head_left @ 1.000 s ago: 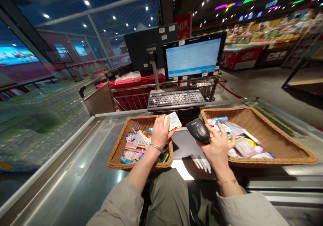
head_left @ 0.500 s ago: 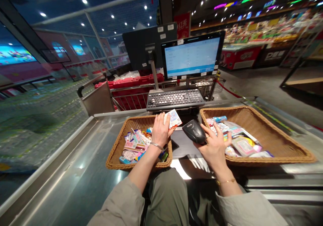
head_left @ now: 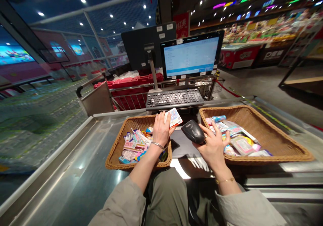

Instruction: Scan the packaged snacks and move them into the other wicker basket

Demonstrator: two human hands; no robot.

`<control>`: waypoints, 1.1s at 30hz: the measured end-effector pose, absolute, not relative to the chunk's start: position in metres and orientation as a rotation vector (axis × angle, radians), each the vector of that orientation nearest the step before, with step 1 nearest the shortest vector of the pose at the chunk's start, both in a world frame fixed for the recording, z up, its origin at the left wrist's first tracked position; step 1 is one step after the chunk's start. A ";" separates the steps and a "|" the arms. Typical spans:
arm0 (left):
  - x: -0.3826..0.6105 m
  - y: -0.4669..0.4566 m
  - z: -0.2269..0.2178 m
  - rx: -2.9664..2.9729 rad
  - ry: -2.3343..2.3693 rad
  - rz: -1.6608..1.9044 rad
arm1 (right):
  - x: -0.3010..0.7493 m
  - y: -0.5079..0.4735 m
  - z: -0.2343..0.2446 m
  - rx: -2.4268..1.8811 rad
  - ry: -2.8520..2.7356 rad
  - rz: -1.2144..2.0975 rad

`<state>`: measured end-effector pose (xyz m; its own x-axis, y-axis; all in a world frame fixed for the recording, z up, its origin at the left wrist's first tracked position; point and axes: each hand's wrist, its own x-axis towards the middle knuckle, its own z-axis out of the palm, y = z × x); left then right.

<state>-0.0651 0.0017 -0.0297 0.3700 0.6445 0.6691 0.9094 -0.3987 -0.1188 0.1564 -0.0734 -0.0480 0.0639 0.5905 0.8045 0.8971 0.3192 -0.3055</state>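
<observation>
Between the fingers of my left hand (head_left: 161,130) is a flat white snack box (head_left: 175,118) with a red-orange edge and a printed code near its corner. That hand is over the right side of a wicker basket (head_left: 113,148) full of small packaged goods. My right hand (head_left: 213,145) grips a black barcode scanner (head_left: 193,131), whose head points left toward the box with a gap between them. Its handle is mostly hidden by my hand. Beside my right hand, a second wicker basket (head_left: 280,141) holds more packets, among them a clear pack (head_left: 242,145).
Behind the baskets stand a black keyboard (head_left: 174,98) and a lit monitor (head_left: 191,58). A metal counter (head_left: 91,172) runs along the left. Beyond it are a metal cart (head_left: 126,101) with red contents and stacked bottles (head_left: 42,128).
Almost nothing differs. The whole view has shifted very slightly; both hands keep the box and the scanner in nearly the same places.
</observation>
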 end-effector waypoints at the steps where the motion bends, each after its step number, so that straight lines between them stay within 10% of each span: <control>1: -0.065 0.002 -0.030 -2.161 -1.346 -0.744 | 0.156 -0.073 -0.048 -1.371 -1.628 -0.405; 33: -0.053 0.003 -0.021 -2.192 -1.373 -0.759 | 0.160 -0.077 -0.045 -1.379 -1.613 -0.399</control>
